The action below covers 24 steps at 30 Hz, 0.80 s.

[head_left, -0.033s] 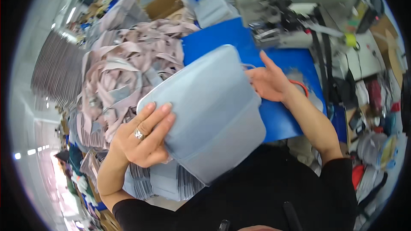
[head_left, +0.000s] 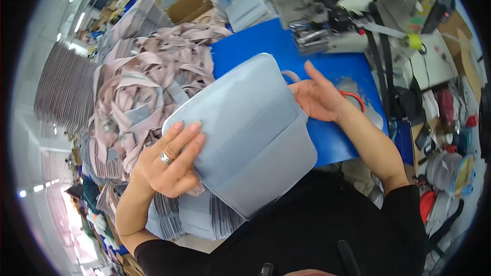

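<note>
A flat, light blue-grey fabric panel (head_left: 245,117) with rounded corners and a paler band across its lower part is held up tilted in front of me. My left hand (head_left: 171,161), a ring on one finger, grips its left edge with the fingers lying over the front; the thumb is mostly hidden. At the opposite edge, my right hand (head_left: 317,94) has its thumb raised and spread, while its fingertips touch or pass behind the panel. A thin pinkish loop (head_left: 291,75) sticks out beside those fingers.
A sewing machine (head_left: 348,10) stands beyond the blue work surface (head_left: 255,43). Red-handled scissors (head_left: 355,97) lie near my right wrist. Heaped pinkish straps (head_left: 133,87) fill the left side, with stacked grey pieces (head_left: 66,87) farther left and more stacks (head_left: 204,217) below the panel.
The view has shifted slightly, and the surroundings sit a little farther left. More of the pinkish loop shows beside my right hand. Both hands keep nearly the same pose on the panel.
</note>
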Available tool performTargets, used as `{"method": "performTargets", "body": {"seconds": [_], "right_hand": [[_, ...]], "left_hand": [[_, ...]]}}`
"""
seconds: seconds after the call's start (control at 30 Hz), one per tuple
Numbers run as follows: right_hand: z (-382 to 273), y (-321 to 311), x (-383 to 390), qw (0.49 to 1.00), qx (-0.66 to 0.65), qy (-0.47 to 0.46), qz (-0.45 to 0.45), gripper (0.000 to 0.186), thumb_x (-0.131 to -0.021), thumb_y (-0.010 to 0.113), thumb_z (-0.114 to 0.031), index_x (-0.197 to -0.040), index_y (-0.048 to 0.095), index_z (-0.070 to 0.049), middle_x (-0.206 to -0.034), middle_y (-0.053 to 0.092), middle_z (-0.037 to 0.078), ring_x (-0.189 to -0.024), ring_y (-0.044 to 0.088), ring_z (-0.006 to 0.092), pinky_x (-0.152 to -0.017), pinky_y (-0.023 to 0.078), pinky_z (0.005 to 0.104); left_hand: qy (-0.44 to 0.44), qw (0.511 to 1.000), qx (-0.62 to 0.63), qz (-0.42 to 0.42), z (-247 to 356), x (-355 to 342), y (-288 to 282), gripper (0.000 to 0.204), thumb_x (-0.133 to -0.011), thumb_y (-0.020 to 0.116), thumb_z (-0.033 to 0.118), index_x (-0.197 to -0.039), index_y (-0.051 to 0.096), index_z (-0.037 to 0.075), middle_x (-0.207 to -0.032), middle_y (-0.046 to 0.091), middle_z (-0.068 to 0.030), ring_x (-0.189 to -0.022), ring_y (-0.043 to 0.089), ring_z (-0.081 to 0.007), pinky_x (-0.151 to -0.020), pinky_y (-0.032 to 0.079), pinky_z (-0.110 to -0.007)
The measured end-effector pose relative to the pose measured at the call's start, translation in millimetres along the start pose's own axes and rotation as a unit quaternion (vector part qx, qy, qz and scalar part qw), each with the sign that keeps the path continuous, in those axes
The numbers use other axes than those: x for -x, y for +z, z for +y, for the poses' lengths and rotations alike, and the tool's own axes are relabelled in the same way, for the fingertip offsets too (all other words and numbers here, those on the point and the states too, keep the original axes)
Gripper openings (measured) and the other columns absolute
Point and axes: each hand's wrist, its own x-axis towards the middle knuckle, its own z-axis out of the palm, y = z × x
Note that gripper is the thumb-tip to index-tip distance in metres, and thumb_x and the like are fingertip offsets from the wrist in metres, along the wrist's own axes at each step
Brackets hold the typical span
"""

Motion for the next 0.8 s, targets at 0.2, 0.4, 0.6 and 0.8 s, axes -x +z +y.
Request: {"method": "performTargets", "body": {"seconds": [0.2,0.4,0.6,0.8], "right_hand": [[23.7,42.6,25.5,0.877,0.409,-0.087,0.239,0.05,-0.109,0.055,-0.044,-0.112,0.071,0.003,-0.101,0.075,0.011,-0.092,0.071,0.0252,-0.082,0.054,0.0363],[15.3,63.9,19.8,0.672,0.706,-0.17,0.146,0.039,-0.105,0.056,-0.034,-0.095,0.068,0.002,-0.083,0.066,0.021,-0.082,0.067,0.0397,-0.074,0.052,0.0469],[12.8,81.1,33.0,0.692,0.712,-0.075,0.091,0.03,-0.101,0.066,-0.031,-0.095,0.07,-0.002,-0.094,0.068,0.013,-0.079,0.064,0.0354,-0.072,0.05,0.0432],[10.2,54.2,61.2,0.69,0.669,-0.144,0.236,0.027,-0.088,0.083,-0.028,-0.085,0.072,-0.003,-0.097,0.07,0.009,-0.085,0.067,0.0235,-0.077,0.051,0.035]], "left_hand": [[-0.153,0.97,-0.059,-0.176,-9.0,-7.8,35.7,0.022,-0.084,0.072,0.008,-0.079,0.051,0.006,-0.14,0.062,-0.0222,-0.13,0.063,-0.0384,-0.108,0.054,-0.053],[-0.127,0.958,0.221,-0.128,-3.9,-119.8,33.3,0.036,-0.076,0.084,0.023,-0.094,0.061,0.002,-0.141,0.059,-0.0206,-0.137,0.053,-0.0411,-0.108,0.047,-0.05],[-0.123,0.833,0.419,-0.339,-39.2,-139.2,77.3,0.029,-0.09,0.079,0.022,-0.092,0.059,0.001,-0.087,0.063,-0.0144,-0.081,0.062,-0.0359,-0.07,0.049,-0.044],[-0.166,0.82,0.481,-0.26,-62.3,-121.1,112.9,0.02,-0.098,0.071,0.017,-0.093,0.06,0.0,-0.083,0.059,-0.0096,-0.078,0.058,-0.0223,-0.069,0.046,-0.036]]}}
